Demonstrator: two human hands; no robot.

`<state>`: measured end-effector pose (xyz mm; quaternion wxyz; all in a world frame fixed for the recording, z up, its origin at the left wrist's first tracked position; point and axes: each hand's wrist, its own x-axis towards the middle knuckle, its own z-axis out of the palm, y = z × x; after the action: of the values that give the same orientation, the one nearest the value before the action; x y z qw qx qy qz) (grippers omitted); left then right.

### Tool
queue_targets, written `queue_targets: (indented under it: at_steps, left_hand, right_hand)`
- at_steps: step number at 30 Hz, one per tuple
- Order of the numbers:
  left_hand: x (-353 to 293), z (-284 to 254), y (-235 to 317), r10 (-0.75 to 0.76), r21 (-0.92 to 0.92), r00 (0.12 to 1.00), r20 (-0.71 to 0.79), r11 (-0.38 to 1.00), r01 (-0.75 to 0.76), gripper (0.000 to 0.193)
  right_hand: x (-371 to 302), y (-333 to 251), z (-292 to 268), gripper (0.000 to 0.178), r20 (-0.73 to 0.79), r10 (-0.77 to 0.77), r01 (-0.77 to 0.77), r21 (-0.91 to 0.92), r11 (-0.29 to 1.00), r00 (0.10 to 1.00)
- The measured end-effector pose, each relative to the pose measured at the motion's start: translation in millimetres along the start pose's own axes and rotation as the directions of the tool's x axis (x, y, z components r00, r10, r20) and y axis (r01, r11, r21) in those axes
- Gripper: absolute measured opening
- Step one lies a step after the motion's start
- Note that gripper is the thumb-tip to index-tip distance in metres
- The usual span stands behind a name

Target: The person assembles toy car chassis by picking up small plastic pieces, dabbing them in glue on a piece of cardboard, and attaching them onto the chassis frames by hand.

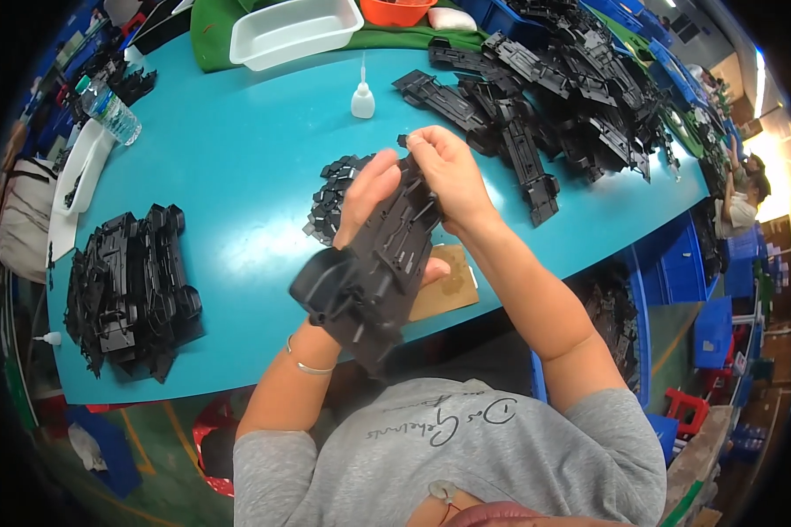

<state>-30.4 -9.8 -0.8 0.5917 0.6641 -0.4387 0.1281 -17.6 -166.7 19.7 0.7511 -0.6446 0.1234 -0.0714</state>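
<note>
A black plastic part (373, 272) lies gripped between both hands' fingers (369, 189).

— How do the arms sit?
— Both forearms rise from the lower edge, bent at the elbows, and meet over the middle.
— The left hand (369, 198)?
— Palm up, fingers stretched upward, thumb out to the side; a thin bracelet rings its wrist.
— And the right hand (448, 171)?
— Higher, its back turned to the camera, fingers curled down in a pinch at the top.
</note>
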Motion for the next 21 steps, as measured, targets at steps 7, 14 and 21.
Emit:
queue_targets:
  at_steps: [7, 14, 21]
  left_hand:
    - [8.9, -18.4, -1.2, -0.481, -0.774, 0.864, -0.147, 0.6, 0.203, 0.075]
    - [8.3, -21.4, -9.0, -0.609, -0.917, 0.783, 0.122, 0.234, 0.325, 0.072]
    - [10.6, -20.6, -7.6, -0.565, -0.928, 0.804, 0.182, 0.172, 0.331, 0.059]
  right_hand:
    - [-21.7, -11.2, -31.9, 0.01, 0.101, 0.182, -0.202, 0.252, 0.946, 0.978]
    - [-48.6, -10.2, -35.4, 0.011, 0.284, 0.284, -0.369, 0.317, 0.874, 0.916]
    - [-76.1, -22.6, -20.0, 0.011, 0.243, -0.07, 0.072, 0.002, 0.997, 0.967]
